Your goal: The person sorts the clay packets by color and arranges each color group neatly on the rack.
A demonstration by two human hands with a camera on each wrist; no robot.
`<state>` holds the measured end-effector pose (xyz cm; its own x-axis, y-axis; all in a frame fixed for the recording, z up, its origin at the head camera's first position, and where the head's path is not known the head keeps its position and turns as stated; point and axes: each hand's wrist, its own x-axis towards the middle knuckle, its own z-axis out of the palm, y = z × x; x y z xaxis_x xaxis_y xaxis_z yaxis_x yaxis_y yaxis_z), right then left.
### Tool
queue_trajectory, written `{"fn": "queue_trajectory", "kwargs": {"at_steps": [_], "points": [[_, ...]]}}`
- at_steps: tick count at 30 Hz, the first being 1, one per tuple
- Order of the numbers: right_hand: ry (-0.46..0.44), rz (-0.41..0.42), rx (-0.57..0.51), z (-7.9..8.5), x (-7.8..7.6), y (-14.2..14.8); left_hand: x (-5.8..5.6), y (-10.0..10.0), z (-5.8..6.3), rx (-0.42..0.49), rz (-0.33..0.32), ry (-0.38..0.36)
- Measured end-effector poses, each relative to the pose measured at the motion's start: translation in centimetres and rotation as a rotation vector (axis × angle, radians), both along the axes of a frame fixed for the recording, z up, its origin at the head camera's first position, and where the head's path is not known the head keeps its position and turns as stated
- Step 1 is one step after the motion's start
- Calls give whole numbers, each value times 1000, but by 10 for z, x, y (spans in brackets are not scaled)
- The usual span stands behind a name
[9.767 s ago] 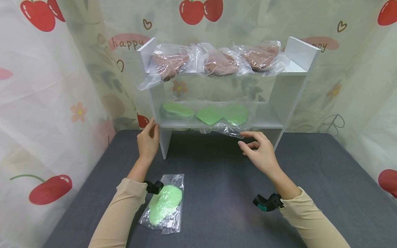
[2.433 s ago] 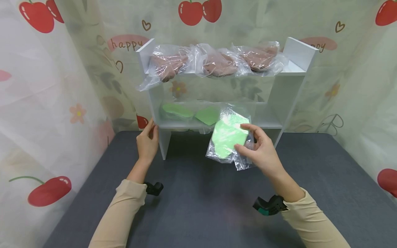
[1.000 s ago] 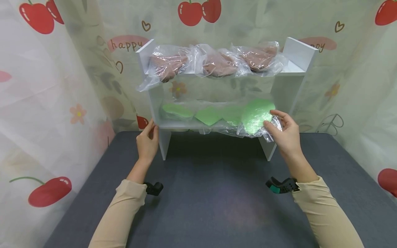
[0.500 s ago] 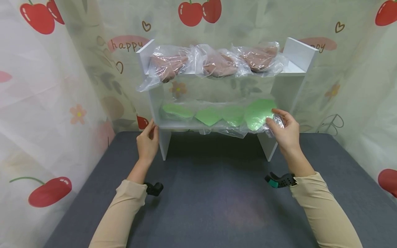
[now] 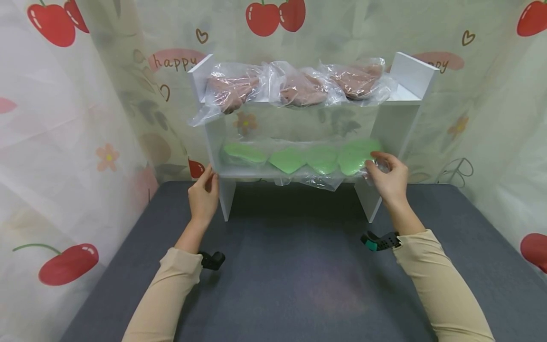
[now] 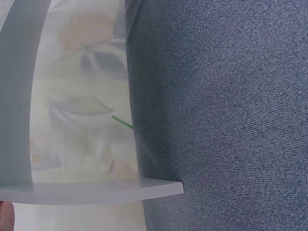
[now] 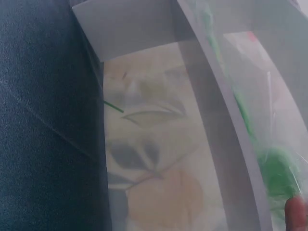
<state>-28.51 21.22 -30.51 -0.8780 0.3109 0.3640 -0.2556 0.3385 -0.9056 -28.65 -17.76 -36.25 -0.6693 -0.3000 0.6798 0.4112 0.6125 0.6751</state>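
A white shelf unit stands on the table. On its middle board several flat green pieces in clear plastic bags lie in a row. My right hand pinches the bag of the rightmost green piece at its right end, thumb in front; that piece lies close on the board. In the right wrist view one fingertip shows against the bag beside a green piece. My left hand grips the front edge of the left side panel, at the middle board; the left wrist view shows only a fingertip outside that panel.
Three bags of brown, rounded things lie on the top board, among them a left one whose plastic hangs over the edge. A dark grey table spreads in front of the shelf. Printed curtains close off the back and sides.
The bagged green piece, earlier on the table by my left arm, was lifted by my right hand and moved to the right end of the middle board, where it now lies flatter. Left hand unchanged.
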Motion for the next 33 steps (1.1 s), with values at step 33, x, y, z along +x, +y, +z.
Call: {"fn": "queue_trajectory", "kwargs": {"at_steps": [33], "points": [[-206,263,4,3,9,12,-1,0,0,16,-6,-22]]}}
